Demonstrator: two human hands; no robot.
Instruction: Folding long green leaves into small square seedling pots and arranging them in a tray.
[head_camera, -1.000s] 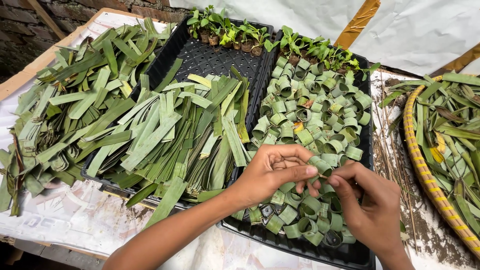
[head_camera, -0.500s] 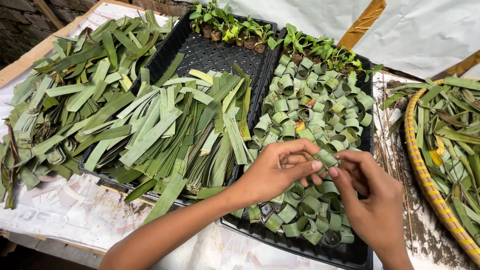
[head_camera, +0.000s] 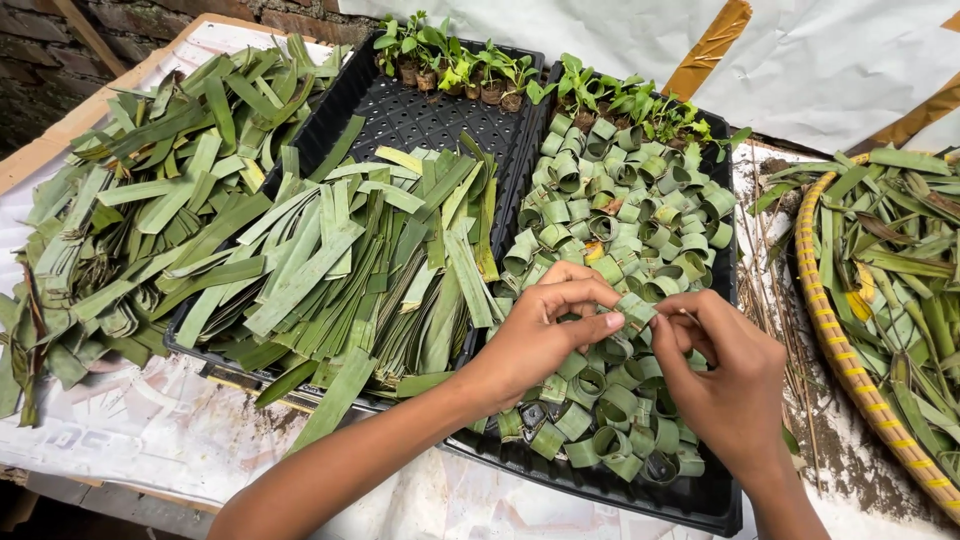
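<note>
Leaf ring (head_camera: 634, 308) is pinched betw. left hand (head_camera: 545, 335) and right hand (head_camera: 722, 375), both clamped; overlap should be kept tight w/ thin pin (head_camera: 672, 316) pushed straight.

Both hands, left hand (head_camera: 545, 325) and right hand (head_camera: 722, 375), pinch one rolled leaf ring (head_camera: 634, 309) over a black tray (head_camera: 640, 495) full of them, cut leaf strips (head_camera: 340, 270) piled alongside.

Both forearms are bare to the frame edge with no sleeve, glove, watch, bracelet or ring in view; the left hand (head_camera: 545, 335) and right hand (head_camera: 725, 385) are slender, with short trimmed nails on the fingers (head_camera: 600, 325) and no markings
</note>
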